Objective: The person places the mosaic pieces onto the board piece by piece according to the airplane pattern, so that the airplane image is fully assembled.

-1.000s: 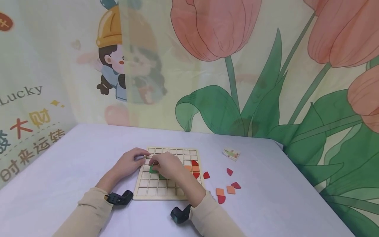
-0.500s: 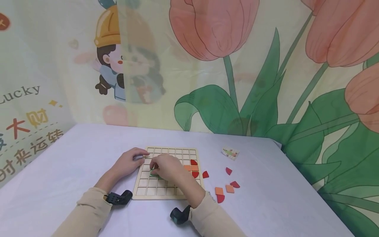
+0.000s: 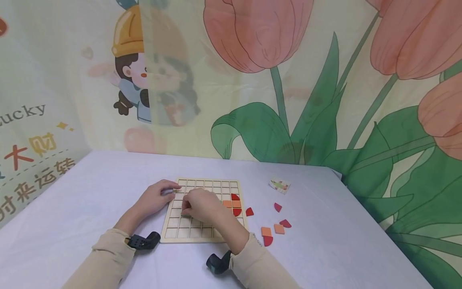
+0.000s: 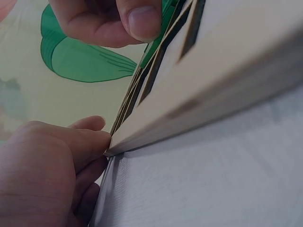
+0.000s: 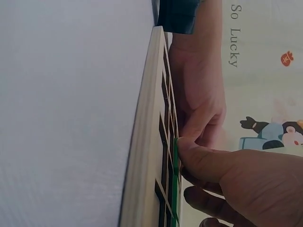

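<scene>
A pale wooden grid board [image 3: 174, 240] lies on the white table. At its left edge my left hand [image 3: 157, 197] holds the frame, its fingertips on the edge in the left wrist view. Over the board's left-middle cells is my right hand [image 3: 202, 205], fingers bent down. In the right wrist view its thumb and fingers pinch a flat green piece [image 5: 175, 163] at the board's surface; the piece's full shape is hidden. Orange squares [image 3: 236, 204] and red rounded pieces [image 3: 236, 212] sit in cells near the right edge.
Right of the board lie loose red quarter-round pieces [image 3: 277, 207] and two orange squares [image 3: 279, 228]. A small patterned card [image 3: 279, 186] lies farther back. A printed curtain [image 3: 249, 120] hangs behind the table. Black wrist cameras [image 3: 218, 263] sit on both wrists.
My right hand has lowered slightly, and the green piece seen under its fingers is now hidden in the head view. The left hand stays at the board's edge. The view has shifted a little.
</scene>
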`<state>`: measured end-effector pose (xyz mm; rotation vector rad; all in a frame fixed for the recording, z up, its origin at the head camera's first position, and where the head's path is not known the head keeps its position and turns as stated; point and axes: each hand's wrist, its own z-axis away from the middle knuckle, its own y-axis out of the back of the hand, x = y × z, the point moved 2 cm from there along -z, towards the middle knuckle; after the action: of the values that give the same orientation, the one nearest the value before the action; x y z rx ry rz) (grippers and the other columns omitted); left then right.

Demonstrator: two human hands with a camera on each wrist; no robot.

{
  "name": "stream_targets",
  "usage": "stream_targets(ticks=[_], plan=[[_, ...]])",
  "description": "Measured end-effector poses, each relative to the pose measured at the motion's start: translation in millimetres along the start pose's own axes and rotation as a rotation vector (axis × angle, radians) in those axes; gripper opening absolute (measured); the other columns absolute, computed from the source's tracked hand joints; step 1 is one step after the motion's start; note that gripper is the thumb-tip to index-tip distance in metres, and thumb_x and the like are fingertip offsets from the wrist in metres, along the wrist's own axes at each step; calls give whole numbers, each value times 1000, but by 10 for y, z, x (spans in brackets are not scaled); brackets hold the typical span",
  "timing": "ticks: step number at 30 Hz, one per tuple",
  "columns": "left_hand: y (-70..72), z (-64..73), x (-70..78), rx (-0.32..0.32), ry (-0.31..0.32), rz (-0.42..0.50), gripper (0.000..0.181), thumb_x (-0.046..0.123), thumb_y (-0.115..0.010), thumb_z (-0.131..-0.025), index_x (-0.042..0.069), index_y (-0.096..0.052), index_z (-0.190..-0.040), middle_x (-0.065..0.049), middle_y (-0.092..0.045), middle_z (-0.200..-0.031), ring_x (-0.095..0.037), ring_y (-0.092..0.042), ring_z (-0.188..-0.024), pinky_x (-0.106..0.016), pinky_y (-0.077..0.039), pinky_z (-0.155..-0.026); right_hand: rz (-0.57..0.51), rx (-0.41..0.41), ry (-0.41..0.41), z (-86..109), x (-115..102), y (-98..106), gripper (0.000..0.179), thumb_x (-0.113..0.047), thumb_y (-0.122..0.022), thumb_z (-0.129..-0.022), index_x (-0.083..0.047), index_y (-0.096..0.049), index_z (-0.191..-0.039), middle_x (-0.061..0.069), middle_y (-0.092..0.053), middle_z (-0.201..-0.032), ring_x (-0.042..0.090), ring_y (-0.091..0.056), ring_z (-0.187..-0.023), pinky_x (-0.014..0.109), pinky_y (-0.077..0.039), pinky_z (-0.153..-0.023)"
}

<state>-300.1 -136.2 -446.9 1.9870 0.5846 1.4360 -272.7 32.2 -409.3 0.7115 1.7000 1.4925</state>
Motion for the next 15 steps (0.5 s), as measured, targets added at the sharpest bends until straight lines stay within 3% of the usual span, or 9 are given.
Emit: stream_targets(ticks=[9, 15], plan=[[9, 3, 13, 3, -12, 4, 29, 10, -57, -91, 8, -64, -119, -17, -57, -129, -40, -46, -128, -58, -33, -108, 28, -14, -5, 36, 1, 21, 14, -34, -68, -87, -27, -65, -76, -17, -56, -68, 1, -50, -65, 16, -42, -57], [24, 4, 22, -3, -14, -5, 30, 11, -57, -90, 8, -64, -119, -18, -57, -129, -41, -46, -128, -58, -33, -108, 101, -31, -54, 78, 76, 177, 10, -34, -66, -89, -26, -71, -84, -16, -61, -73, 2, -51, -66, 18, -44, -57]])
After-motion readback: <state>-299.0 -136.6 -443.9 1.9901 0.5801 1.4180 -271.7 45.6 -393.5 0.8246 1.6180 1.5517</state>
